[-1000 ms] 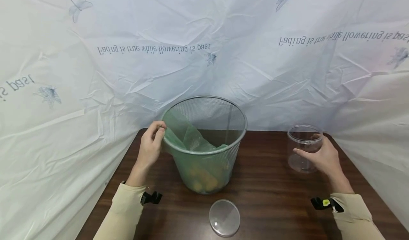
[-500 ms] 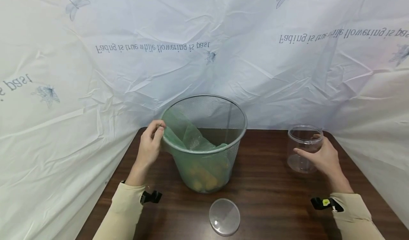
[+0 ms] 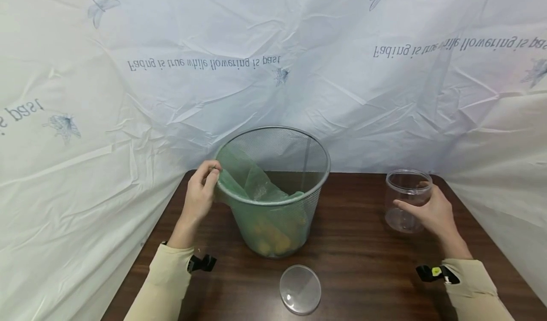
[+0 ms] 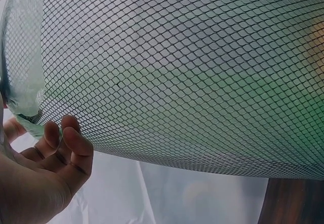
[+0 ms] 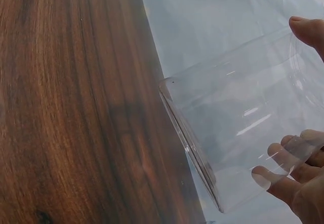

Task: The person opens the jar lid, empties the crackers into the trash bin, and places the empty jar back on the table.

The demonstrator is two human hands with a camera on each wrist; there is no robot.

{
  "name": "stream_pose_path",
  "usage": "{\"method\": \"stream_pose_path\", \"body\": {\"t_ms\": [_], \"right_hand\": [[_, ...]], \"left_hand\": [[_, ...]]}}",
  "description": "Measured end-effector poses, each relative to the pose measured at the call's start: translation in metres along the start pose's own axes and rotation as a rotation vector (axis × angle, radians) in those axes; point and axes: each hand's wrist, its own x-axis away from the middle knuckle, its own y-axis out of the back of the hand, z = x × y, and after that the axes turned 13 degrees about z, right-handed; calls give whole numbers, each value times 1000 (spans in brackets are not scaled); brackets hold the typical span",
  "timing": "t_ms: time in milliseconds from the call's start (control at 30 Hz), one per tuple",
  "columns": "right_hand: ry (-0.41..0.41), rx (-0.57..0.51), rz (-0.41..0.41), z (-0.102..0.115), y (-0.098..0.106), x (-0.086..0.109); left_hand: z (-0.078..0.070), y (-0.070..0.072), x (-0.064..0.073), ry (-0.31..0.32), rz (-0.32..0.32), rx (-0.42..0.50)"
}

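In the head view, a silver mesh wastebasket [image 3: 314,212] stands upright with a green plastic bag [image 3: 260,183] partly lining it. My left hand [image 3: 201,188] is at its left rim, pinching the bag's edge between thumb and fingers. The left wrist view shows that hand [image 4: 48,168] beside the mesh wall, bag film at its fingertips. Blurred orange-yellow things [image 3: 271,238] show through the wastebasket's lower wall. On the right, my right hand [image 3: 433,212] grips a lidless clear plastic jar [image 3: 403,212] around its side. Whether the jar's base touches the table cannot be told.
A round clear lid [image 3: 300,290] lies flat near the front of the dark wooden table [image 3: 359,254]. White printed sheeting [image 3: 333,98] hangs close behind the table and along both sides.
The jar's top has lowered very slightly in my right hand. My left hand keeps its pinch on the bag, and the wastebasket and lid stay where they were.
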Motion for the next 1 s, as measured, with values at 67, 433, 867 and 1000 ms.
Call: {"method": "stream_pose_path", "body": {"t_ms": [67, 433, 867, 1000], "right_hand": [[-4, 3, 2, -3, -1, 0], [27, -13, -3, -10, -6, -2], [-27, -18, 18, -12, -8, 3], [-43, -16, 29, -14, -10, 4]], "left_hand": [[0, 0, 0, 3, 1, 4], [-1, -1, -1, 5, -10, 17], [1, -1, 0, 3, -14, 1], [0, -1, 0, 5, -9, -8]]}}
